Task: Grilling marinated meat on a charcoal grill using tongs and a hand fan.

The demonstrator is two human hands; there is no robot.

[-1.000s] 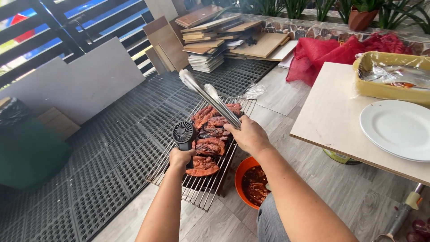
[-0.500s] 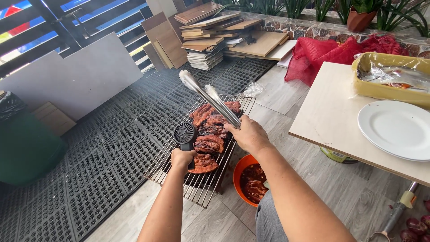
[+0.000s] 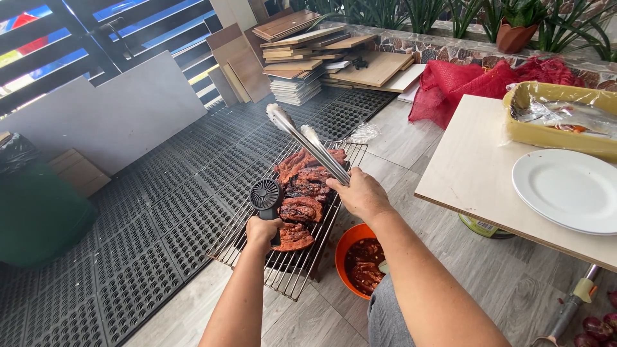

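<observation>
— Several reddish-brown charred meat slabs lie down the middle of the wire grill rack, reaching its far edge. Risk?

— Likely scorching. The small black handheld fan, clenched in the left hand at the near slab, feeds the coals.

— And the long metal tongs?

— Right hand grips them, tips raised above the meat, touching nothing; they could slip.

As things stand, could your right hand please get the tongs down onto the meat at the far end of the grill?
Probably yes. The right hand holds the tongs raised above the far meat on the grill rack, with nothing between them. The left hand with the fan sits off to the side.
</observation>
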